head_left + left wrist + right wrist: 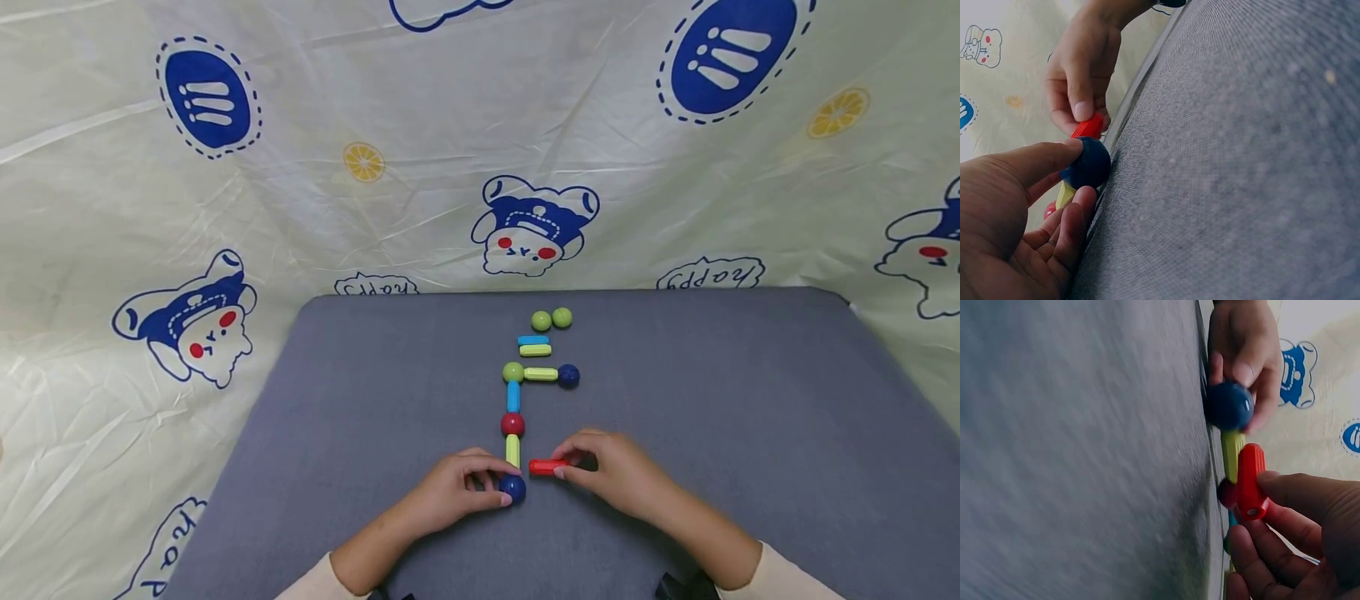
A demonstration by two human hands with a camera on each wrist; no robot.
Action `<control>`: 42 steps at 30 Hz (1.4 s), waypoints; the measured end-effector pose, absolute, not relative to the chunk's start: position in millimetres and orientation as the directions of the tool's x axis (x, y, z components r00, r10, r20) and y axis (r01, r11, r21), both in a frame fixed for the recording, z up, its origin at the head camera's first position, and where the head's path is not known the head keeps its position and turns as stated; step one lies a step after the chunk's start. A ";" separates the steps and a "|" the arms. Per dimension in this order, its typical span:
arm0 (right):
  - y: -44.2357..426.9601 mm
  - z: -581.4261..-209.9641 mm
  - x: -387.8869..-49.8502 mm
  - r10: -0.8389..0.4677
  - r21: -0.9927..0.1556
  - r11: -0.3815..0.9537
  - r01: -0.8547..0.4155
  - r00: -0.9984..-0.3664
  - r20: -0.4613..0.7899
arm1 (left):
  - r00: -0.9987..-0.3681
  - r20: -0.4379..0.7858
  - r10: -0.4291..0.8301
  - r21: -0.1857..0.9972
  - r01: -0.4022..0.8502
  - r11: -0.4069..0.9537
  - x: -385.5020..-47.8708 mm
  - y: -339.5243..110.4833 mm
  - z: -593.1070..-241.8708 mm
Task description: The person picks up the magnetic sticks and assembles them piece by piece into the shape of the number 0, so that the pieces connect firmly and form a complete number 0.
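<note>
My left hand [472,485] holds a dark blue ball [513,489] between thumb and fingers at the near end of a chain of rods and balls. From that ball a yellow-green rod [513,451] leads up to a red ball [513,425], then a light blue rod [513,397] and a green ball [513,372]. Another yellow-green rod [541,375] runs right from there to a second dark blue ball [568,376]. Just right of the near ball, my right hand [615,473] pinches a red rod [1251,481]; in the head view a small gap separates rod and ball.
Beyond the chain, a loose blue rod [533,340] and a yellow-green rod [536,351] lie side by side. Two green balls [551,319] sit near the far edge of the grey table [360,375]. A printed cloth [420,217] hangs behind.
</note>
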State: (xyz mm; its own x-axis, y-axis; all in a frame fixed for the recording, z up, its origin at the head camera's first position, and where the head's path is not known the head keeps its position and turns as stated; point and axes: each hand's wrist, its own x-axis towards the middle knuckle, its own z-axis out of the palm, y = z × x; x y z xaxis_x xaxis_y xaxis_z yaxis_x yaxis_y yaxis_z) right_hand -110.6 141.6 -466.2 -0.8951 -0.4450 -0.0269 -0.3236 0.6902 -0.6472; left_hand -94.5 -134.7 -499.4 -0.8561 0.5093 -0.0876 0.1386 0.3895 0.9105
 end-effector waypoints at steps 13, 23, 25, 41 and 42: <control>138.1 -475.4 -96.7 -0.472 -0.745 0.632 -0.213 -0.869 -0.151 | -0.852 -0.073 0.518 0.911 0.154 0.382 -94.4 -134.6 -501.0; 138.9 -474.3 -97.5 -0.470 -0.757 0.631 -0.170 -0.860 -0.199 | -0.855 -0.058 0.516 0.903 0.175 0.392 -95.5 -134.3 -500.4; 139.0 -474.8 -96.9 -0.468 -0.759 0.630 -0.166 -0.861 -0.200 | -0.854 -0.058 0.517 0.902 0.177 0.393 -95.2 -134.2 -500.1; 138.7 -477.9 -95.4 -0.468 -0.756 0.629 -0.178 -0.864 -0.185 | -0.853 -0.085 0.515 0.899 0.157 0.409 -94.7 -134.0 -498.5; 138.7 -477.9 -95.6 -0.467 -0.757 0.629 -0.177 -0.864 -0.187 | -0.853 -0.085 0.515 0.898 0.158 0.411 -94.8 -134.0 -498.4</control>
